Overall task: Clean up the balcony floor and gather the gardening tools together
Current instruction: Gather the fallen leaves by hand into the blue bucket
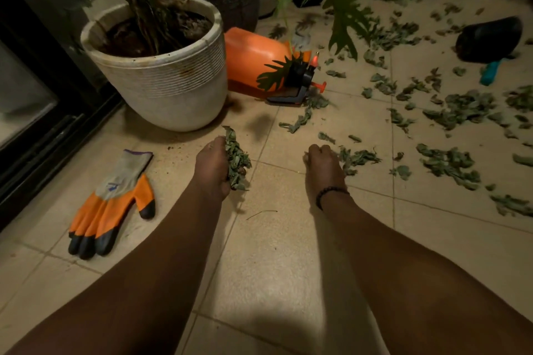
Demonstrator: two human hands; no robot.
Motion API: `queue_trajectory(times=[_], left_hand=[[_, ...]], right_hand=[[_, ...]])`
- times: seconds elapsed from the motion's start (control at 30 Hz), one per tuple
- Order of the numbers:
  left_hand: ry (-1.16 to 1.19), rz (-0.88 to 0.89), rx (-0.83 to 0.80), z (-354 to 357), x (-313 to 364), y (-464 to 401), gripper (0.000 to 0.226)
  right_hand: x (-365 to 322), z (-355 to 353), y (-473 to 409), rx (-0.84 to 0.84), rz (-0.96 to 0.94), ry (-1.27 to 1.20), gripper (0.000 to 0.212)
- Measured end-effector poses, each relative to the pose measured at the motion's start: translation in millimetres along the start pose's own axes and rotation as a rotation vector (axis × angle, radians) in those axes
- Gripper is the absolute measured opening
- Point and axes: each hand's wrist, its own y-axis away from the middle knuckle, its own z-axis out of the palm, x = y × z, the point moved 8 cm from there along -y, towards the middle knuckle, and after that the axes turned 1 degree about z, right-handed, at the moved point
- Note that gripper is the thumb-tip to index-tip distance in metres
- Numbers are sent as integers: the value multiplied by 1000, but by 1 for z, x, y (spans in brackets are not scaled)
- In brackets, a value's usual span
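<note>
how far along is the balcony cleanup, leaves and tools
Early. The left hand holds a bunch of leaves; the right hand grips more on the tiles. Left: scattered leaves, and ungathered tools: glove, tipped sprayer, black scoop.

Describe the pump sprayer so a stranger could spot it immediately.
Find the big white ribbed plant pot near the dark door frame. Lying on its side against the pot's right is the sprayer. It is the only bright orange bottle, with a black pump head and a leaf draped over it.
</note>
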Motion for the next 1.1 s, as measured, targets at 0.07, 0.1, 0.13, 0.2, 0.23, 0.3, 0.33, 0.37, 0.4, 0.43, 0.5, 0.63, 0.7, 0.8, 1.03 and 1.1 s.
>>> queue_trajectory(times=[0.07,0.1,0.13,0.2,0.23,0.3,0.33,0.37,0.4,0.43,0.5,0.63,0.7,0.8,1.03,1.1], left_hand=[[-14,-9,-29,25,4,9,21],[-15,-17,-44,40,5,14,22],[-16,-20,-61,56,9,18,23],[-12,-29,-87,85,14,26,25],[-3,-35,-102,100,18,29,25],[16,-39,-165,133,26,38,29],[11,-30,-206,148,33,45,33],[10,-18,-238,161,39,50,35],[10,-2,-247,173,45,57,35],[9,11,-252,183,51,61,33],[-16,43,-209,193,65,67,19],[-196,71,-119,203,88,70,10],[-159,47,-186,219,87,66,15],[-83,7,-306,246,78,59,27],[186,-312,-589,306,40,68,40],[221,-330,-622,308,47,66,38]], right_hand=[[23,-16,-10,-19,472,-504,19],[26,-21,-11,-53,635,-724,24],[19,-32,-16,-87,697,-891,29],[-5,-47,-26,-163,740,-1309,36],[-21,-59,-31,-182,737,-1499,37],[-47,-78,-36,-188,676,-1648,37],[-60,-88,-37,-196,618,-1660,35],[-70,-96,-39,-172,558,-1633,31],[-72,-110,-44,-81,502,-1543,27],[-77,-128,-47,11,450,-1407,25],[-87,-160,-47,134,368,-1146,28],[-98,-189,-51,193,363,-1079,31],[-100,-200,-58,240,299,-971,28],[-103,-216,-65,284,140,-711,22],[-66,-235,-81,302,107,-274,24],[-72,-229,-86,242,90,-357,29]])
